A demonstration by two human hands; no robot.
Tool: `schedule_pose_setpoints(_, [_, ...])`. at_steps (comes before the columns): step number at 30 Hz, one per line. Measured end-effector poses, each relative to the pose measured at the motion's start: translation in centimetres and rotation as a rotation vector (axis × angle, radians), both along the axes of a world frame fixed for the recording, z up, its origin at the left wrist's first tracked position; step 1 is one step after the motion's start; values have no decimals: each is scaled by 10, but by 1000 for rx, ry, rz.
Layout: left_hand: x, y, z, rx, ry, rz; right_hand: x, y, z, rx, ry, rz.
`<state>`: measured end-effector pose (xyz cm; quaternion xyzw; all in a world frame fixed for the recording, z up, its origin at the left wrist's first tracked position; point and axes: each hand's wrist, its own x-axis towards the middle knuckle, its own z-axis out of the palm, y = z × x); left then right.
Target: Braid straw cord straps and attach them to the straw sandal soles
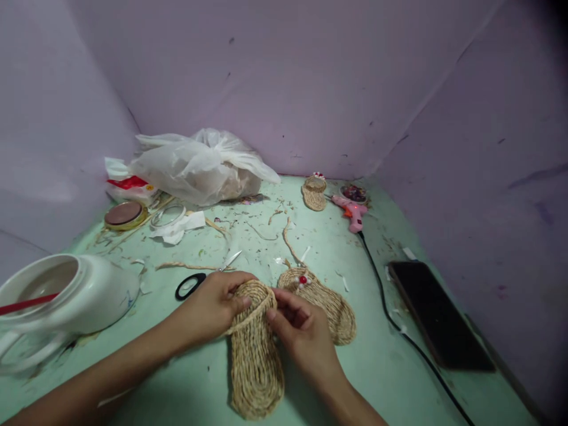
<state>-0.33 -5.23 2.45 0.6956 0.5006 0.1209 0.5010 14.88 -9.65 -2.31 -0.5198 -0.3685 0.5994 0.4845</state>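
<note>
A woven jute slipper (255, 361) lies on the green table (381, 378) in front of me. My left hand (213, 305) grips the left side of its strap near the toe. My right hand (302, 331) pinches the right side of the same strap. Just to the right lies a second jute slipper (331, 305) with a red and white bead ornament on its strap, touching nothing but the table.
Black-handled scissors (199, 279) lie behind my left hand. A white jar (66, 296) lies on its side at left. A pink glue gun (352, 213), its black cord, a small third slipper (314, 192) and a dark phone (437, 313) occupy the right. A plastic bag (199, 165) sits at the back.
</note>
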Motion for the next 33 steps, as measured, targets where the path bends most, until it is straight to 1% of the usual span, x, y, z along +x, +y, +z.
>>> schedule_pose_setpoints(3, [0, 3, -11, -83, -64, -5, -1, -3, -5, -61, 3, -18])
schedule_pose_setpoints(5, [-1, 3, -12, -36, 1, 16, 0, -4, -5, -104, 8, -56])
schedule_pose_setpoints(7, [-3, 2, -4, 73, 121, 64, 0, -4, -3, -126, 11, -93])
schedule_pose_setpoints(9, [-5, -3, 7, 153, 241, 71, 1, -2, -1, -133, 3, -113])
schedule_pose_setpoints(11, [-7, -10, 18, 191, 356, 12, 2, -2, 0, -133, -17, -120])
schedule_pose_setpoints(13, [-7, -19, 23, 276, 448, -57, 3, -2, -1, -127, -30, -123])
schedule_pose_setpoints(15, [-7, -25, 21, 331, 501, -120, 4, -2, -1, -131, -40, -136])
schedule_pose_setpoints(17, [-7, -26, 18, 333, 507, -163, 4, -3, -1, -148, -42, -142])
schedule_pose_setpoints(19, [-7, -22, 15, 321, 468, -145, 5, -3, 0, -169, -25, -117])
schedule_pose_setpoints(21, [-7, -15, 14, 275, 381, -71, 6, -2, 0, -187, 11, -81])
schedule_pose_setpoints(24, [-6, -6, 12, 139, 171, 79, 7, -1, 1, -222, 59, -38])
schedule_pose_setpoints(26, [-6, -3, 9, 58, 45, 139, 7, 0, 1, -242, 87, -17])
schedule_pose_setpoints(30, [-6, -2, 2, -89, -79, 176, 10, 1, 0, -282, 135, -2])
schedule_pose_setpoints(33, [-6, -1, -1, -130, -154, 189, 12, 2, -3, -319, 165, 26])
